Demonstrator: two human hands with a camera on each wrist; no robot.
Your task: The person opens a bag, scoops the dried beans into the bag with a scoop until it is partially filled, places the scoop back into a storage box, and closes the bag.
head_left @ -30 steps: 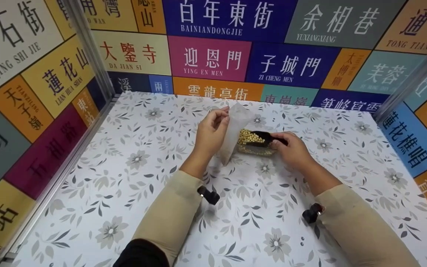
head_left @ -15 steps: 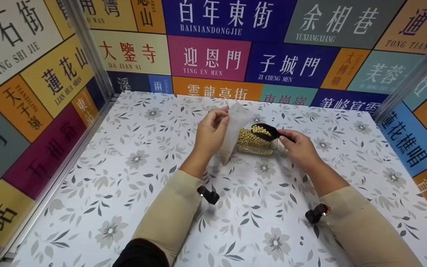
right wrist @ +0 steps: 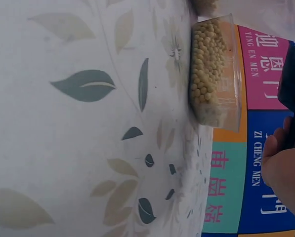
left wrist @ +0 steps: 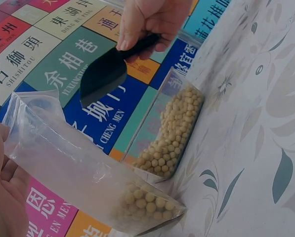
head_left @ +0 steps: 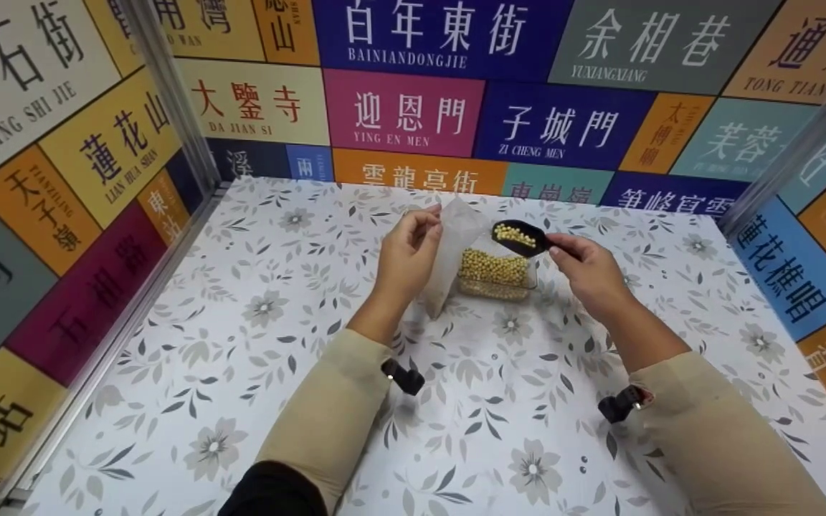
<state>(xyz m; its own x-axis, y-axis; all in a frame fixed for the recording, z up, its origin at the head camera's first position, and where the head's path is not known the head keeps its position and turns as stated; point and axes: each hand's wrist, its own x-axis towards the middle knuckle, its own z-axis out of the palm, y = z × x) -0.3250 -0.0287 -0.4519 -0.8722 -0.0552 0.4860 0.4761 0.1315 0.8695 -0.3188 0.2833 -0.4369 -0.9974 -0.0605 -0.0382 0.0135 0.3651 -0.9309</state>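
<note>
The left hand (head_left: 407, 251) was closed at its fingertips, with thumb and curled fingers pinching the upper edge of a bag (head_left: 449, 247), a little above the centre of the head view. The right hand (head_left: 589, 276), to the right of it, gripped the handle of a scoop (left wrist: 104, 74), its fingers bent around this handle. The bag was of thin, cloudy plastic, soft and slightly wrinkled; it stood upright but leaning, and in the left wrist view some round beans lay in its lower corner. The scoop was black and smooth, with a rounded blade, and it carried a small heap of yellow beans (head_left: 515, 234) above a container (head_left: 492, 292), without touching it. This container was clear, hard and rectangular, and it held many more beans, piled unevenly. It stood just beside the bag, on its right in the head view; whether the two touched, I could not tell. Under them, the surface (head_left: 284, 444) was white, printed with grey flowers and leaves
</note>
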